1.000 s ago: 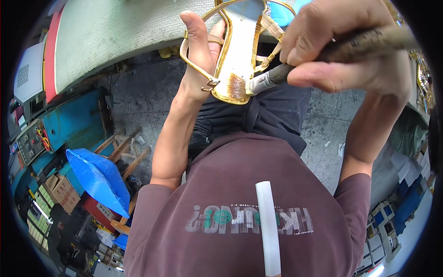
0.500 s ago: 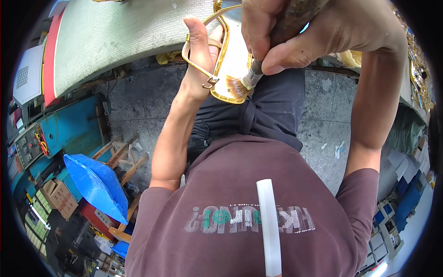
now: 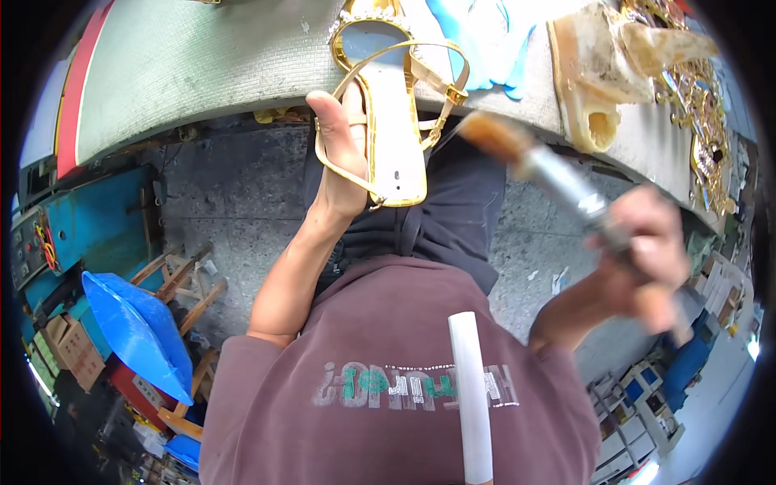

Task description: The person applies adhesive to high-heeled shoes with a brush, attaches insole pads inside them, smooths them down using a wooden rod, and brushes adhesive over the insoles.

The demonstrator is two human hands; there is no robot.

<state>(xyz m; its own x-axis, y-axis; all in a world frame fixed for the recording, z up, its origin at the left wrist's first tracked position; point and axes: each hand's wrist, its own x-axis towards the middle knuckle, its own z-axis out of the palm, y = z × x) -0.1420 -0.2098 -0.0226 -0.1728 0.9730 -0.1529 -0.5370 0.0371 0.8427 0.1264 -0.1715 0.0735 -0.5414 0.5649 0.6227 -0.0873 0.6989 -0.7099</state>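
Observation:
My left hand [image 3: 343, 162] grips a gold strappy sandal [image 3: 394, 137] over the near edge of the bench, its thumb up and its fingers under the sole. The sandal's pale insole faces up, with a small dark mark and hole near the heel end. Gold straps and a buckle loop out to both sides, and clear stones trim the toe strap. Off to the right, my right hand [image 3: 647, 250] is wrapped round a brush [image 3: 566, 182]. Its brown bristles point toward the sandal but stay apart from it. Motion blurs that hand and the brush.
The pale textured bench [image 3: 210, 65] curves across the top. A crusted, cream-coloured container [image 3: 578, 89] stands at its right, beside a heap of gold pieces [image 3: 707, 153]. Between sandal and container lies a light-blue glove-like item [image 3: 517, 48]. A blue plastic basin [image 3: 137, 331] sits at lower left.
My right hand has lifted the brush off the insole and swung it down to the right. The sandal has shifted slightly left and lower, still in my left hand.

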